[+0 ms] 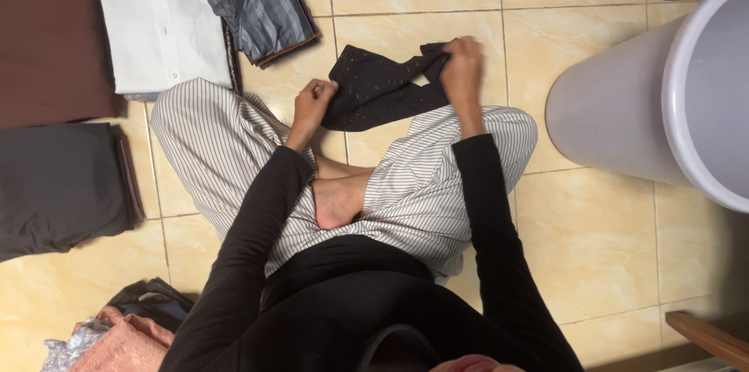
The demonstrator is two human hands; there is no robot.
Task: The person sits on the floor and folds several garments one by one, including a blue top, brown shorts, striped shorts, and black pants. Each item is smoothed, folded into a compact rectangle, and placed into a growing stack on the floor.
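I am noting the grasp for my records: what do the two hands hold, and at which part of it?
Both hold one black dotted cloth. The left hand pinches its near-left edge; the right hand grips the bunched far-right end.

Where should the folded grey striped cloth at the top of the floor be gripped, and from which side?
Probably at the near right corner of the folded grey striped cloth, coming from the tiled floor side. That corner overhangs bare tile, while its left edge lies against the folded white shirt, leaving little room there. Both hands are occupied with another garment.
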